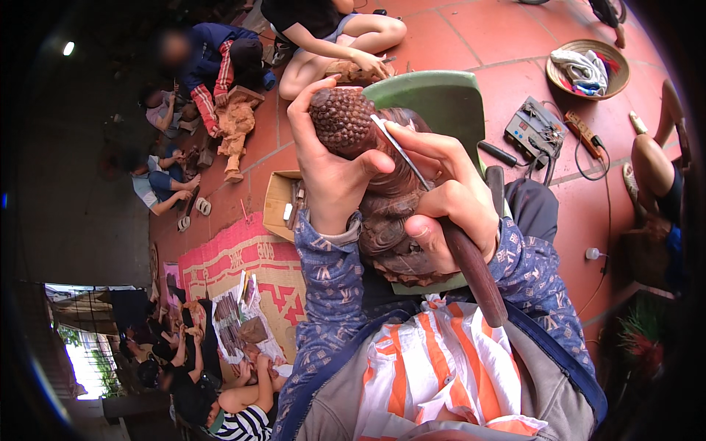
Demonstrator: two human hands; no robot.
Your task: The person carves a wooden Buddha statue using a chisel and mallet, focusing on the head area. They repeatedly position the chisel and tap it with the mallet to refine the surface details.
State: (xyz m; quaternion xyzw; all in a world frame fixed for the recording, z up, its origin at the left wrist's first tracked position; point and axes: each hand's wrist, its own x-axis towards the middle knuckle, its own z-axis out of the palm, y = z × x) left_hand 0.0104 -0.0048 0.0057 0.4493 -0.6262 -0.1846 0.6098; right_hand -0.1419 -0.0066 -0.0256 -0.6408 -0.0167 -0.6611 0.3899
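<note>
Beyond letter-patterned sleeves point(327, 275), statue point(342, 117) in grip of left hand point(332, 170), chisel point(476, 272) in grip of right hand point(460, 202).

A woven basket point(624, 76) of cloths point(581, 67) sits on red tiles point(507, 33) near a grey box point(531, 134) and power strip point(585, 135).

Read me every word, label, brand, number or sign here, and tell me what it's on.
Sleeves: repeated pale, letter-like marks; I won't copy them.
Mat: red patterning; any writing is too small and distorted to read.
Grey box: panel markings too small to read.
Statue and chisel: none visible.
</note>
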